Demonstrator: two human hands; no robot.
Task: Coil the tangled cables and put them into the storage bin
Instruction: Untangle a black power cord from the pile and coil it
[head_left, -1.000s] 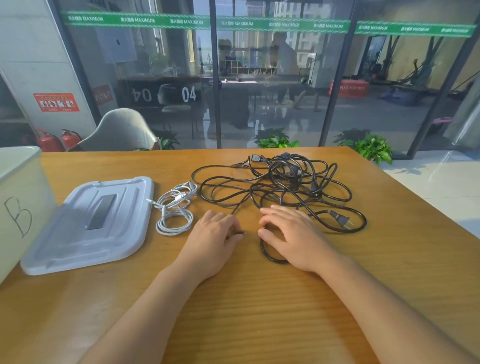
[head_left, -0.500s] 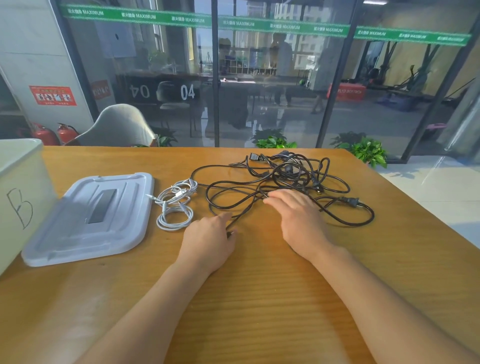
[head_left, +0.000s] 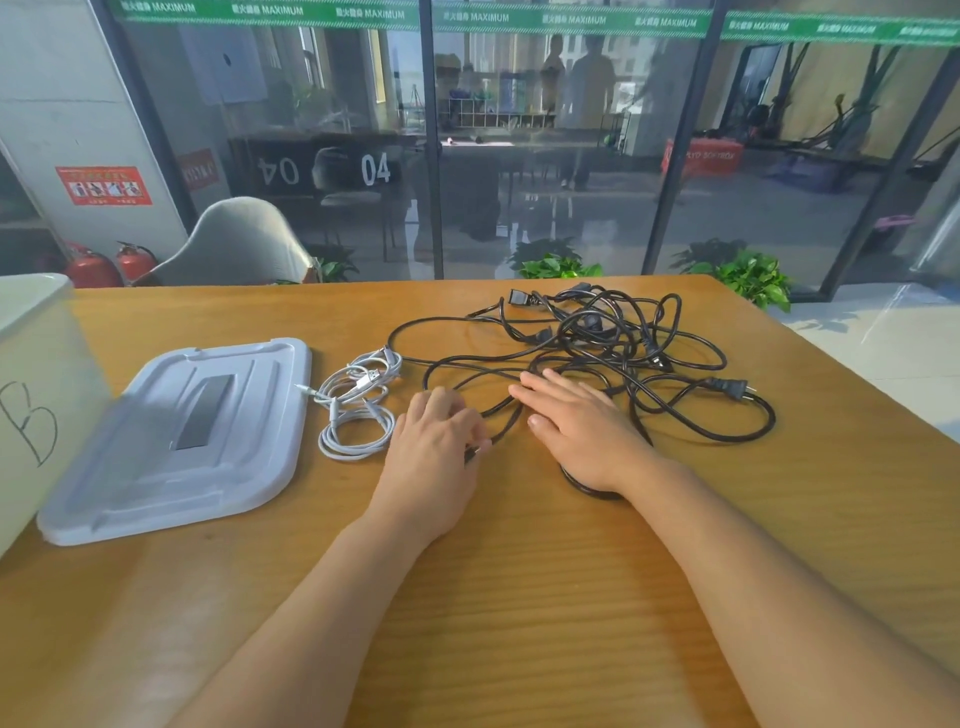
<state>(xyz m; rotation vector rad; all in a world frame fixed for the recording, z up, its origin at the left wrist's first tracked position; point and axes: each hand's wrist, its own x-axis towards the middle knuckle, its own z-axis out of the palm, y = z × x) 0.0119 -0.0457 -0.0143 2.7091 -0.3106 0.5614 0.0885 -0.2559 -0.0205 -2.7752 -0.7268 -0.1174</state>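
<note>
progress: barely started | tangled black power cables (head_left: 597, 353) piled right of centre on wooden tabletop (head_left: 519, 597), nothing coiled | left hand (head_left: 434, 447) pinching one strand | right hand (head_left: 582, 431) flat, released on the tangle | white plastic storage bin (head_left: 36, 395) far left, looks like nothing's gone in yet

Glass wall (head_left: 545, 156) behind wooden table (head_left: 519, 597); grey chair (head_left: 239, 244).

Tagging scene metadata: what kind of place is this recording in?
Likely an office or shared workspace: a wooden table beside a glass partition numbered "04", with desks and standing people beyond it. Fire extinguishers and a safety notice on the wall suggest a commercial building.
</note>
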